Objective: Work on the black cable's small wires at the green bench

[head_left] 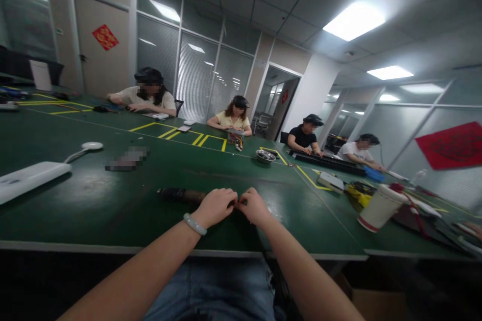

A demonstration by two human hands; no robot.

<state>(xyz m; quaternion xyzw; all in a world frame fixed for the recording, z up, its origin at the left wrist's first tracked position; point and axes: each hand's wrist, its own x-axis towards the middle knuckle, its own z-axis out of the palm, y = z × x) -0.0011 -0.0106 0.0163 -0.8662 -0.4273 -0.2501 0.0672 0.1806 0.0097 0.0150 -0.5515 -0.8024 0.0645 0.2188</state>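
Near the front edge of the green table my left hand point(218, 205) and my right hand point(255, 206) meet, fingertips pinched together and nearly touching. What they pinch, if anything, is too small and too hidden to name. A pale bracelet point(195, 224) circles my left wrist. Lying on the table just left of my left hand is a dark cylindrical tool point(183, 194) with a narrow metal tip at its left end; it resembles an electric screwdriver. My left hand covers its right end, and whether they touch I cannot tell.
A metal bowl point(265, 155) with small items sits beyond my hands. To the left lie a white device point(33, 180) with a cable and a blurred dark object point(128, 159). A white cup point(382, 208) stands at right. Several people work along the far side of the table point(113, 210).
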